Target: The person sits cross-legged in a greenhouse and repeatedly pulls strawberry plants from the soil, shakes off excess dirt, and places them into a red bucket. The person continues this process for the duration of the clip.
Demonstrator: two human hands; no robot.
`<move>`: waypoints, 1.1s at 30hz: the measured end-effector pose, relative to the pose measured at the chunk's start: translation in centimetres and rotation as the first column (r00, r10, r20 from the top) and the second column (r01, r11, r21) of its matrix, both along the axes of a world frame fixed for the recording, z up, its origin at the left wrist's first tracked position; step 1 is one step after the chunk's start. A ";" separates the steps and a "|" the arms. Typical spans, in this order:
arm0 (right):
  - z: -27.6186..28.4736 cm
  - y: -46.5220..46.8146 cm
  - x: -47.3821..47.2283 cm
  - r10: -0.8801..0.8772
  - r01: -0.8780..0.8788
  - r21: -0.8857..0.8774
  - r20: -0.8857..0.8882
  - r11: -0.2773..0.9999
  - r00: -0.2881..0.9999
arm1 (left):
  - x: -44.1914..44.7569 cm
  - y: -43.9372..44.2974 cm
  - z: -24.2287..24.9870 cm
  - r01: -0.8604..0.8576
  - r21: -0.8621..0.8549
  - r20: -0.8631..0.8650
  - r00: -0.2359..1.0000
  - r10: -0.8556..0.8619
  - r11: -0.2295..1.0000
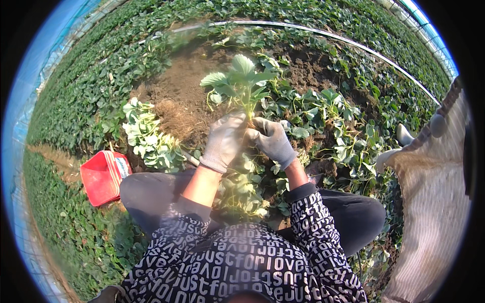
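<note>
My left hand (224,141), in a pale knitted work glove, is closed around the lower stems of a strawberry plant (244,81). The plant stands upright above my hands, its green leaves spread at the top. At its base, the gloved thumb and fingers of my right hand (271,138) pinch near the brownish crown. The exact contact of the fingertips is partly hidden. To the left of my hands, a pile of strawberry seedlings (146,134) lies on the soil, with brown fibrous roots (174,119) bunched at its side. More strawberry plants (242,185) lie between my legs.
A red plastic container (98,180) lies tipped beside my left knee. Loosened bare soil (189,72) stretches ahead, bordered by dense strawberry rows. A pale strip (273,24) crosses the field beyond. Striped pale fabric (432,181) hangs at the right. Plastic greenhouse walls (28,98) edge the view.
</note>
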State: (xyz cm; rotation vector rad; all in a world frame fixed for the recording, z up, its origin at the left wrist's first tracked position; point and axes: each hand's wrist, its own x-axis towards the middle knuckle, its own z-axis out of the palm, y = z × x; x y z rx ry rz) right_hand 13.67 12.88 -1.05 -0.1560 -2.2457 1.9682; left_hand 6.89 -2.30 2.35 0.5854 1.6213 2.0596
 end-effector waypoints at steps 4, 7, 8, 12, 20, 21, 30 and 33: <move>-0.3 -0.4 -0.2 -0.015 0.020 0.082 -0.064 0.996 0.998 | -0.7 -0.8 -0.8 -0.243 -0.482 -0.687 0.702 -0.190 0.842; 0.2 -0.6 0.0 -0.008 0.017 0.129 -0.075 0.991 0.997 | -0.6 -0.7 -1.3 -0.313 -0.518 -0.691 0.702 -0.173 0.796; 0.4 -0.7 0.1 0.000 0.009 0.135 -0.064 0.991 0.998 | -0.4 -0.6 -0.9 -0.347 -0.534 -0.690 0.706 -0.160 0.771; 0.0 -1.5 0.2 -0.106 0.126 0.086 -0.209 0.988 0.972 | -0.8 -0.2 -2.3 -0.218 -0.371 -0.567 0.823 -0.034 0.903; 3.0 -0.4 -0.2 -0.394 0.494 0.370 -0.313 0.787 0.864 | -3.9 -1.7 -10.5 -0.488 -0.204 -0.478 0.806 0.349 0.848; 2.2 0.6 0.2 -0.445 0.547 0.438 -0.321 0.713 0.836 | -2.5 0.2 -5.0 -0.355 -0.246 -0.337 0.904 0.264 0.902; 2.7 -2.3 -0.1 -0.274 0.479 0.642 -0.397 0.599 0.876 | -0.1 1.5 -2.8 -0.272 0.044 0.203 0.945 0.258 0.961; 3.1 -1.8 -0.2 -0.265 0.465 0.498 -0.421 0.732 0.868 | -1.2 0.8 -3.3 -0.257 0.078 0.222 0.947 0.234 0.963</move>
